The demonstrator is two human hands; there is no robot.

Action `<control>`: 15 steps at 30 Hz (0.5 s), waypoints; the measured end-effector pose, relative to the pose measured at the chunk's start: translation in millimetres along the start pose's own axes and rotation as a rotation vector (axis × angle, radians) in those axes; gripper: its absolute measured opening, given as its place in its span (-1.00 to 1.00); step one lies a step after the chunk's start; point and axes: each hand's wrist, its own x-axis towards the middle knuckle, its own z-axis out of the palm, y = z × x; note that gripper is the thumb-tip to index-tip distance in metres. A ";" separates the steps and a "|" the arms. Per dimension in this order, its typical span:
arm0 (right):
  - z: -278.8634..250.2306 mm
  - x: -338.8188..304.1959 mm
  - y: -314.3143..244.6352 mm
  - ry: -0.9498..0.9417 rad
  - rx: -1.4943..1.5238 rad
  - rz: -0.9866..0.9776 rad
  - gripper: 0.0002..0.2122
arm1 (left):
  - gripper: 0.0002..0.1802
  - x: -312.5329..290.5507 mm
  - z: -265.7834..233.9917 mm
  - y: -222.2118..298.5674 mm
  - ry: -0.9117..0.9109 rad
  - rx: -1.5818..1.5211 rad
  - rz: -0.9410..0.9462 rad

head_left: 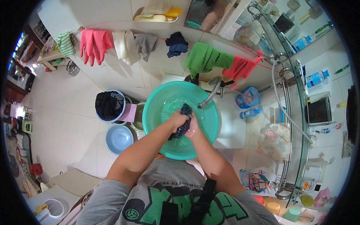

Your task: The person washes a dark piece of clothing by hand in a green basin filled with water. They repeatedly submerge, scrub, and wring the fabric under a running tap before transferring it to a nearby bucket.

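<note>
Both hands grip a dark blue cloth point(183, 120) over a teal basin point(157, 108): the left hand point(176, 120) and right hand point(194, 127) close around it. A grey tap point(210, 93) reaches over the basin's rim, with rags hanging on a line behind

Faucet point(210, 93) overhangs the basin point(157, 108) (left side open)

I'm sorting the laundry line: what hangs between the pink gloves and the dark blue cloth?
In the head view, a cream cloth and a grey cloth hang between the pink gloves and the dark blue cloth.
</note>
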 end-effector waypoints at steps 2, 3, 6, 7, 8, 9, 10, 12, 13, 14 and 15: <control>-11.4 -8.9 -14.9 -0.112 0.097 -0.010 -0.36 | -0.52 -37.3 22.3 22.2 -0.066 0.003 0.069; -15.7 -2.9 -13.6 -0.292 0.164 -0.098 -0.40 | -0.57 -53.6 32.3 30.2 -0.013 0.132 0.165; -21.5 4.8 -10.9 -0.443 0.238 -0.087 -0.48 | -0.58 -76.7 49.1 51.3 0.332 0.614 0.340; -13.4 2.1 -10.3 -0.437 0.235 -0.030 -0.50 | -0.55 -80.5 48.3 57.8 0.493 0.786 0.379; -6.0 -1.0 -9.9 -0.429 0.232 0.023 -0.52 | -0.59 -52.3 28.3 42.6 0.479 0.925 0.393; 20.9 -17.3 -3.6 -0.179 0.069 -0.033 -0.56 | -0.63 -40.8 10.2 31.5 0.502 1.035 0.468; 45.6 -36.5 -1.0 0.073 -0.095 -0.099 -0.58 | -0.67 -33.5 -1.1 25.2 0.515 1.146 0.548; 37.4 -51.8 -2.0 0.224 -0.279 -0.216 -0.62 | -0.66 -12.6 -11.8 28.0 0.502 1.291 0.470; 30.7 -61.3 -3.7 0.301 -0.372 -0.272 -0.60 | -0.65 -6.5 -15.0 30.2 0.494 1.360 0.428; 24.7 -70.2 -6.6 0.269 -0.330 -0.341 -0.56 | -0.61 -3.5 -19.5 29.3 0.546 1.452 0.460; 21.4 -81.9 -10.6 0.238 -0.287 -0.411 -0.51 | -0.57 -1.9 -23.5 28.4 0.597 1.543 0.494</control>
